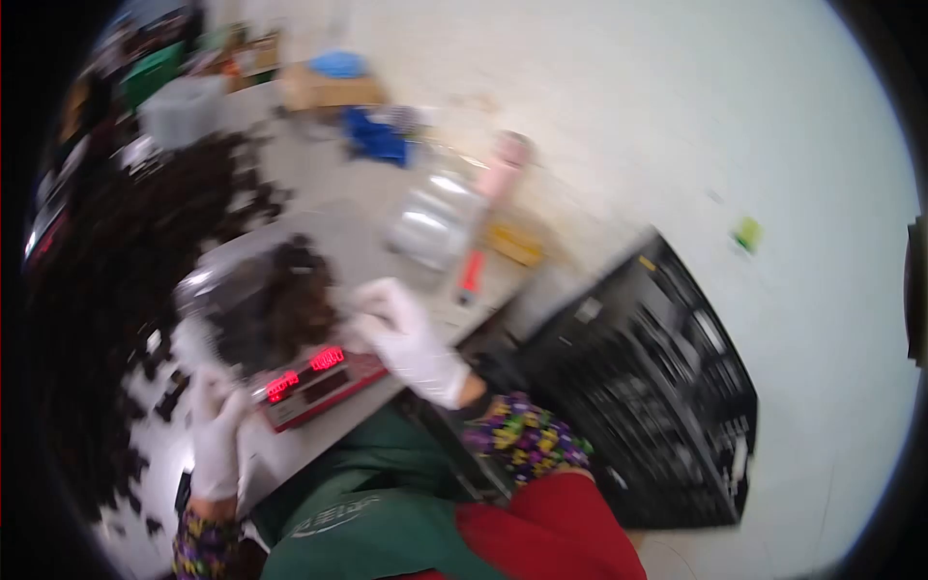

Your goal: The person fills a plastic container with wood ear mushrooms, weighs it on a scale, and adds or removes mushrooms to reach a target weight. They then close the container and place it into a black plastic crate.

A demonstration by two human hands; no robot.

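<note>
A red digital scale [319, 389] with lit red digits sits at the table's near edge. On it rests a clear plastic bag or tub [227, 266], partly filled with dark brown pieces [300, 300]; blur hides which it is. My right hand [411, 338], in a white glove, has its fingers pinched together at the right side of this clear plastic container. My left hand [217, 425], also gloved, is at the container's near left corner beside the scale. Its fingers are curled, but whether they grip the plastic is blurred.
Many dark brown pieces [106, 251] are spread over the left of the table. Beyond the scale are a clear plastic roll or container [435, 222], a red-tipped tool [471, 275], a blue cloth or bag [377, 137] and a cardboard box [333, 90]. Black crates [628, 387] stand at right.
</note>
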